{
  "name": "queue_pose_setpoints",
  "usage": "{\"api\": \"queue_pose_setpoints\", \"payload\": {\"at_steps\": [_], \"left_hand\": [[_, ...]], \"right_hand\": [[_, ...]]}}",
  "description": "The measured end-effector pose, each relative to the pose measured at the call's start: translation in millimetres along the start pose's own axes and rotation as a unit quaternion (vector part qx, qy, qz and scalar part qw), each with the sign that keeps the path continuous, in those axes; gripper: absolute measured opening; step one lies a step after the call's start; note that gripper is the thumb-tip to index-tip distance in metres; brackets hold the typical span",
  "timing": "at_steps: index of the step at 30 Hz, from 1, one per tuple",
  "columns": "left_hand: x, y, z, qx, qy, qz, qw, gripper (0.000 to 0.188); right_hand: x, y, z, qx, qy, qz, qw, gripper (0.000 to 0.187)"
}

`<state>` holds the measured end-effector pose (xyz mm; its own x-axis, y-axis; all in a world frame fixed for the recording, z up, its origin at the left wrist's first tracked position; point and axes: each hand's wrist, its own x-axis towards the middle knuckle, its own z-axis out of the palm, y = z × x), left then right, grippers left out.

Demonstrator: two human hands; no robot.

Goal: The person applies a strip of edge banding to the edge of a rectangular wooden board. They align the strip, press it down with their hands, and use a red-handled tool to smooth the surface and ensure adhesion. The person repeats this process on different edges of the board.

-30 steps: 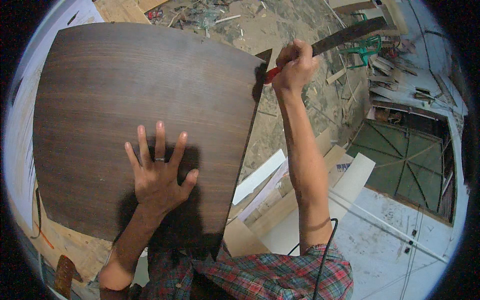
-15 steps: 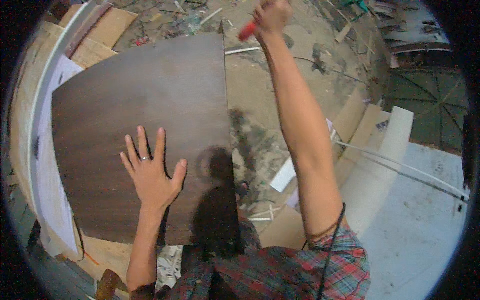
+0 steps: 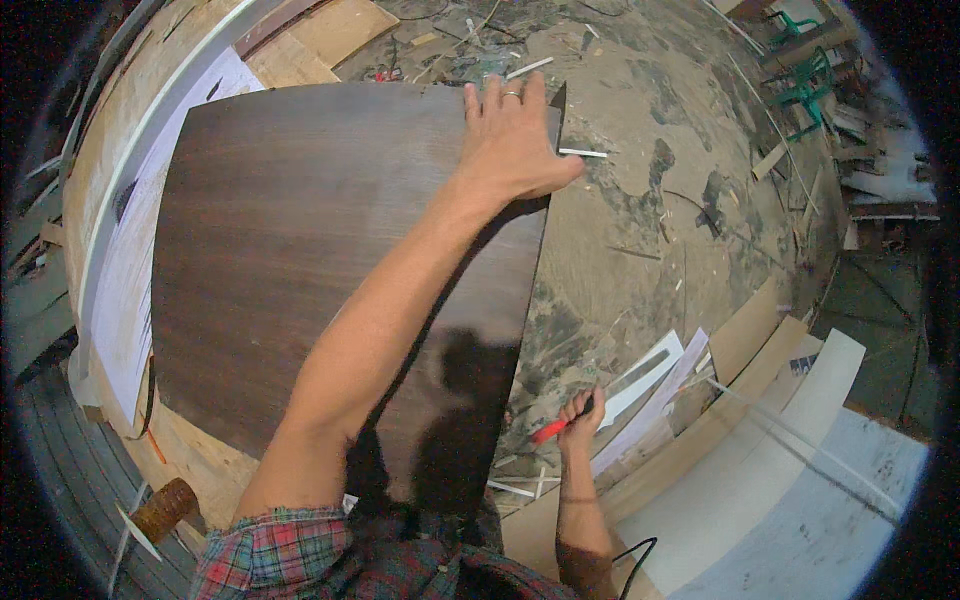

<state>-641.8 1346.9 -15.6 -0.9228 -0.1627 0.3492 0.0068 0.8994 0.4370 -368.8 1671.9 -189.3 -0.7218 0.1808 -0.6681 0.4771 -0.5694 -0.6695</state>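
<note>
A large dark brown wood-grain panel [image 3: 300,240] lies in front of me. My left hand [image 3: 508,140] rests on its far right corner, fingers spread and a ring on one of them. The thumb of that hand reaches over the panel's right edge. Low on the right, beside the panel, my right hand [image 3: 580,420] is closed round a red-handled tool [image 3: 548,431]. A narrow grey strip near that hand may be part of the tool; I cannot tell. My shadow falls across the panel's near right part.
Wooden boards [image 3: 335,35] and a long pale strip [image 3: 165,110] lie along the left. A wooden mallet-like piece [image 3: 165,508] sits at the lower left. Long boards [image 3: 745,420] and a white sheet [image 3: 790,500] lie right. Scraps litter the floor [image 3: 620,220]; green chairs [image 3: 800,90] stand beyond.
My left hand has moved from the panel's middle to its far right corner. My right hand has come down from the far side to the near right, still holding the red-handled tool.
</note>
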Motion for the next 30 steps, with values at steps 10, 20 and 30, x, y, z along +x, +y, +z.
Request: {"api": "queue_pose_setpoints", "payload": {"at_steps": [10,20,30], "left_hand": [[10.2,-7.6,14.9,-0.106,-0.046,0.030,0.993,0.082],[19.3,-55.9,-4.2,-0.178,0.014,0.017,0.984,0.038],[19.0,-43.8,4.5,-0.021,-0.008,0.099,0.995,0.036]], "right_hand": [[26.5,-27.4,72.3,-0.043,-0.076,-0.027,0.996,0.034],[68.9,-103.2,218.6,-0.139,-0.135,-0.142,0.971,0.027],[123.0,-93.4,316.8,-0.310,-0.187,-0.255,0.897,0.041]]}}
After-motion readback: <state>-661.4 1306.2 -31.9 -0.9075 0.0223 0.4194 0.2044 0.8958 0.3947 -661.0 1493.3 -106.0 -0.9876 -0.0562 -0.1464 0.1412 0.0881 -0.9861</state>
